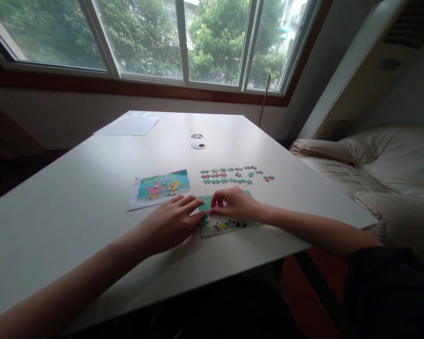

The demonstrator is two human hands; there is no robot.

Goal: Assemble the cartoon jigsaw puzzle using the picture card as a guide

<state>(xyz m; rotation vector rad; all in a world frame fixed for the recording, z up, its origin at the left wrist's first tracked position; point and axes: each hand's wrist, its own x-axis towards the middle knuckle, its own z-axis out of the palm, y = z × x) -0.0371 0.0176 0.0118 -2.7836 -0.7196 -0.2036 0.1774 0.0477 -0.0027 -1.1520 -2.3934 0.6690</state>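
Note:
A small puzzle board (222,227) lies near the front of the white table (74,197), partly covered by both hands. My left hand (171,220) rests flat at the board's left edge, fingers stretched out and touching it. Over the board's top half, my right hand (233,203) has its fingers curled and pinched together on a puzzle piece. Several loose puzzle pieces (233,174) lie in rows just beyond the board. A cartoon reference picture (160,188) lies left of the board.
A white sheet of paper (129,125) lies at the table's far left. Two round cable ports (198,141) sit in the table's middle. A cream sofa (385,165) stands to the right. Windows run along the far wall.

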